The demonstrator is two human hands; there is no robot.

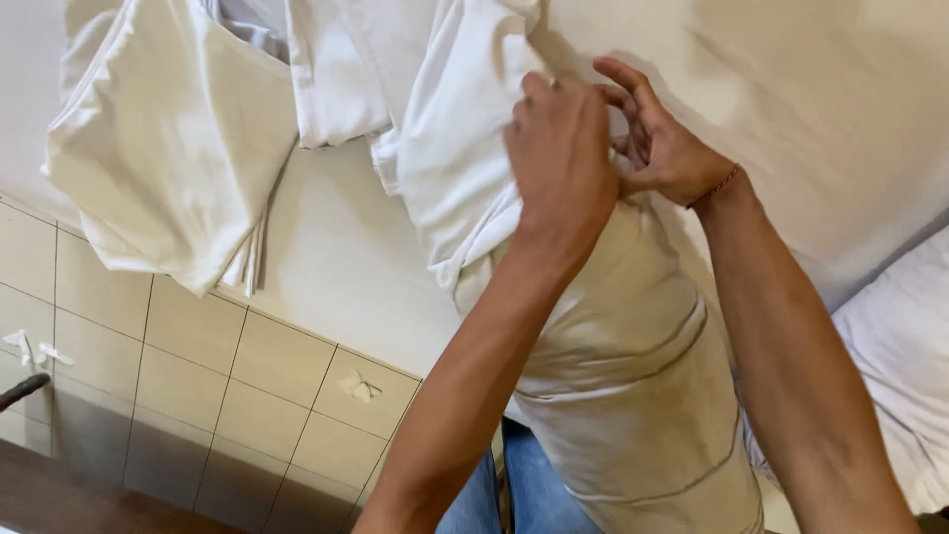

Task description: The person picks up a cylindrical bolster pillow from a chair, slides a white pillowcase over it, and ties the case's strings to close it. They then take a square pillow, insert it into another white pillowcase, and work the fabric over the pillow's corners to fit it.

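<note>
I see a big white bed (pixel 840 119) under my hands. My left hand (pixel 559 163) pinches the white pillowcase (pixel 455 148). My right hand (pixel 657 138), fingers spread, touches the pillow (pixel 633 376) just below. Folded sheets (pixel 178 138) lie far left.

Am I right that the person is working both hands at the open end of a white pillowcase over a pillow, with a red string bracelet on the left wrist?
Not quite: the bracelet is on the right wrist, not the left, as the head view shows. The rest holds: the left hand and right hand are both at the open end of the white pillowcase over the pillow.
</note>
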